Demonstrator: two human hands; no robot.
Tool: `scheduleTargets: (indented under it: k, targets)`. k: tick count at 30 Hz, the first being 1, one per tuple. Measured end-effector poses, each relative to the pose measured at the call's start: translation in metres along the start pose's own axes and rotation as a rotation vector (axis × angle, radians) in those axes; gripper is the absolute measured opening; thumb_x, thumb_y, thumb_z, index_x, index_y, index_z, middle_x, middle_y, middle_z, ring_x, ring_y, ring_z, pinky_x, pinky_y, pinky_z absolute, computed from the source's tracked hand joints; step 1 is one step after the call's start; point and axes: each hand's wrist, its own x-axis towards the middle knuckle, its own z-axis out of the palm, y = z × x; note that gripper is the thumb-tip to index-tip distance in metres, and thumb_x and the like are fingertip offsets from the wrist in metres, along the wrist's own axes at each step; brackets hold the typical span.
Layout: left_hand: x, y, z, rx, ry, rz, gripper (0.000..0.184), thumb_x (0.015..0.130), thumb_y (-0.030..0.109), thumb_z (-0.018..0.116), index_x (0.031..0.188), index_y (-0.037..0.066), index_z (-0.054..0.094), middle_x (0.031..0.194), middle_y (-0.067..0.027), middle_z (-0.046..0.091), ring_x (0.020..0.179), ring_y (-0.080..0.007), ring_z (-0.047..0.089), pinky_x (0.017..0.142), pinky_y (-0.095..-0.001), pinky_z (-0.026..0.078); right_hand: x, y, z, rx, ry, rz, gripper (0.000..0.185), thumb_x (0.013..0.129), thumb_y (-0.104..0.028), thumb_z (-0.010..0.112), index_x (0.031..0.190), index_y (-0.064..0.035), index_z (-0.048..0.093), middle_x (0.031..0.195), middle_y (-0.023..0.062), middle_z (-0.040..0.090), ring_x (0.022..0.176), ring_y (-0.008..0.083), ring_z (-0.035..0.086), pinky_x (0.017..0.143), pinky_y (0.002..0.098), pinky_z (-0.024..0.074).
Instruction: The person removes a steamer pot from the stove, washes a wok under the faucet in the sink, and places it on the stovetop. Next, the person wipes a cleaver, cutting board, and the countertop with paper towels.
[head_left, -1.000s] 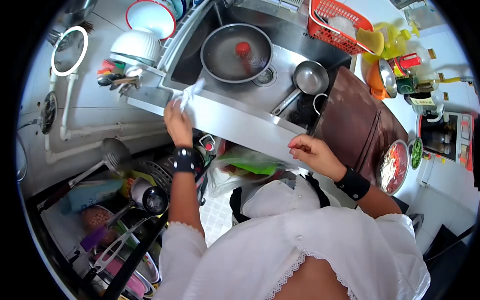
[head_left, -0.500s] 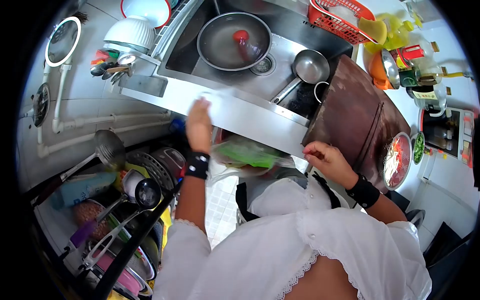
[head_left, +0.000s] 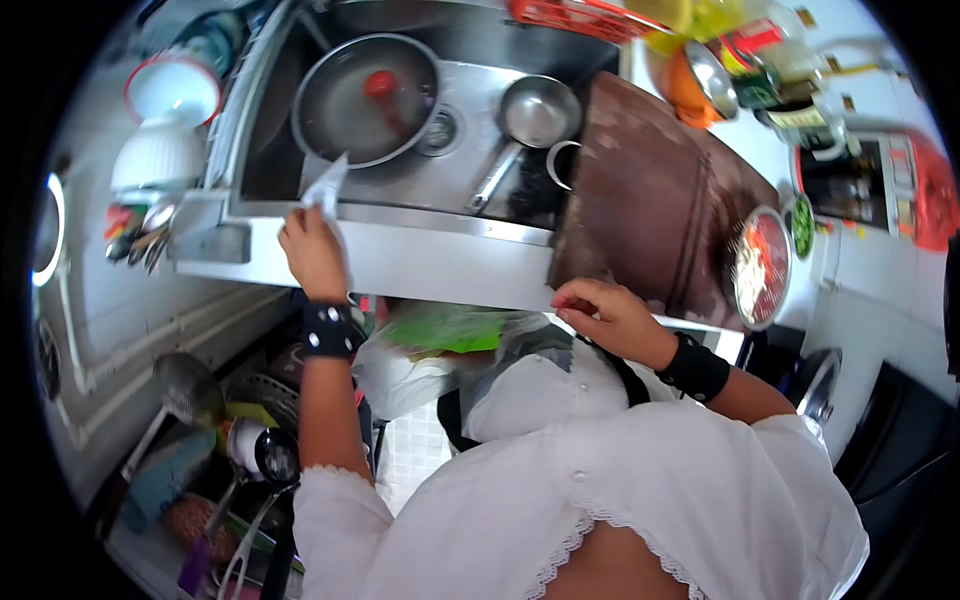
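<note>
My left hand (head_left: pixel 313 256) is closed on a crumpled white scrap (head_left: pixel 326 187), paper or thin plastic, at the sink's front rim. Just beyond it, a wide metal basin (head_left: pixel 330 136) of water in the sink holds a small red round thing (head_left: pixel 380 84). My right hand (head_left: pixel 618 318) hovers by the near edge of a brown cutting board (head_left: pixel 640 190); its fingers are loosely bent, apart from the thumb, with nothing seen in them. Below the counter edge, a clear plastic bag (head_left: pixel 400 375) with something green (head_left: pixel 445 332) hangs between my arms.
A small saucepan (head_left: pixel 538 112) lies in the sink (head_left: pixel 455 185). On the board's right stands a colander (head_left: pixel 760 268) of cut food, beside chopped greens (head_left: pixel 801 227). Bottles (head_left: pixel 800 115) and an orange bowl (head_left: pixel 688 85) stand behind. Ladles and pans fill a rack (head_left: pixel 275 560) at lower left.
My view has shifted, so the sink sits further left. My left hand has moved left along the counter edge with the white scrap, now clearer. My right hand stays by the board.
</note>
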Motion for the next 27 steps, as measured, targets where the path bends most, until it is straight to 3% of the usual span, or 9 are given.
scheduleTargets:
  k: [7, 12, 15, 17, 19, 20, 21, 23, 27]
  targets:
    - [-0.069, 0.164, -0.015, -0.423, -0.299, 0.283, 0.021, 0.071, 0.005, 0.053, 0.091, 0.01, 0.057, 0.097, -0.0081, 0.049, 0.092, -0.0275, 0.047, 0.075, -0.0364, 0.044, -0.058, 0.047, -0.003, 0.104, 0.143, 0.108, 0.014, 0.081, -0.009, 0.053, 0.093, -0.0013, 0.054, 0.085, 0.0053, 0.057, 0.077, 0.011, 0.054, 0.069, 0.0236, 0.0443]
    - [-0.091, 0.201, -0.032, -0.49, -0.402, 0.499, 0.02, 0.065, 0.006, 0.058, 0.085, 0.007, 0.056, 0.091, -0.009, 0.051, 0.087, -0.0287, 0.049, 0.072, -0.035, 0.045, -0.096, 0.069, -0.004, 0.143, 0.368, 0.054, 0.013, 0.08, -0.01, 0.054, 0.091, -0.002, 0.053, 0.083, 0.0093, 0.056, 0.073, 0.0181, 0.056, 0.066, 0.0278, 0.0448]
    - [-0.103, 0.174, -0.038, -0.71, -0.76, 0.585, 0.021, 0.063, 0.004, 0.061, 0.083, 0.003, 0.056, 0.085, -0.0098, 0.053, 0.08, -0.0253, 0.052, 0.069, -0.0303, 0.045, -0.107, 0.101, -0.014, -0.207, 0.637, -0.073, 0.02, 0.075, -0.011, 0.057, 0.094, -0.0042, 0.053, 0.089, 0.0117, 0.051, 0.086, 0.0273, 0.052, 0.072, 0.0343, 0.0428]
    - [-0.102, 0.174, -0.061, -0.964, -1.062, 0.305, 0.019, 0.064, 0.003, 0.061, 0.083, 0.002, 0.057, 0.08, -0.0079, 0.054, 0.075, -0.0174, 0.054, 0.067, -0.0252, 0.043, -0.108, 0.112, -0.029, -0.41, 0.796, -0.037, 0.026, 0.071, -0.011, 0.059, 0.097, -0.0064, 0.054, 0.101, 0.013, 0.05, 0.097, 0.029, 0.048, 0.078, 0.0354, 0.0406]
    - [-0.076, 0.192, -0.075, -0.901, -0.927, 0.124, 0.024, 0.067, 0.002, 0.06, 0.09, 0.002, 0.055, 0.08, -0.0021, 0.053, 0.074, -0.0089, 0.05, 0.063, -0.0213, 0.04, -0.101, 0.12, -0.041, -0.545, 0.939, -0.037, 0.03, 0.069, -0.01, 0.06, 0.098, -0.0072, 0.055, 0.108, 0.0146, 0.047, 0.1, 0.0308, 0.046, 0.081, 0.037, 0.039]
    - [-0.056, 0.209, -0.083, -0.837, -0.809, 0.157, 0.023, 0.068, 0.001, 0.059, 0.091, 0.002, 0.054, 0.081, -0.0034, 0.053, 0.073, -0.0105, 0.049, 0.063, -0.022, 0.04, -0.098, 0.122, -0.045, -0.617, 1.005, -0.04, 0.031, 0.068, -0.01, 0.061, 0.099, -0.0076, 0.055, 0.111, 0.0155, 0.046, 0.102, 0.0317, 0.045, 0.083, 0.0378, 0.0382]
    - [-0.038, 0.228, -0.082, -0.845, -0.592, 0.352, 0.022, 0.068, 0.0, 0.056, 0.09, 0.001, 0.054, 0.085, -0.0068, 0.053, 0.074, -0.0145, 0.05, 0.064, -0.0234, 0.04, -0.095, 0.128, -0.046, -0.613, 1.002, -0.013, 0.032, 0.068, -0.01, 0.061, 0.1, -0.0077, 0.055, 0.113, 0.0161, 0.045, 0.103, 0.0323, 0.044, 0.084, 0.0386, 0.0376]
    - [-0.009, 0.269, -0.064, -0.818, -0.251, 0.59, 0.024, 0.066, -0.002, 0.054, 0.09, 0.002, 0.054, 0.091, -0.0134, 0.052, 0.086, -0.0286, 0.051, 0.075, -0.0334, 0.04, -0.087, 0.147, -0.047, -0.607, 0.994, 0.044, 0.034, 0.068, -0.01, 0.061, 0.101, -0.0081, 0.055, 0.116, 0.0175, 0.044, 0.104, 0.0333, 0.044, 0.086, 0.0402, 0.0363]
    - [0.016, 0.325, 0.016, -0.627, -0.145, 0.705, 0.023, 0.069, 0.004, 0.058, 0.092, 0.005, 0.057, 0.1, -0.0122, 0.051, 0.094, -0.0315, 0.047, 0.082, -0.0376, 0.037, -0.087, 0.154, -0.053, -0.561, 0.926, 0.078, 0.023, 0.068, -0.006, 0.055, 0.091, -0.0057, 0.053, 0.109, 0.0136, 0.046, 0.097, 0.0315, 0.046, 0.074, 0.0378, 0.0453]
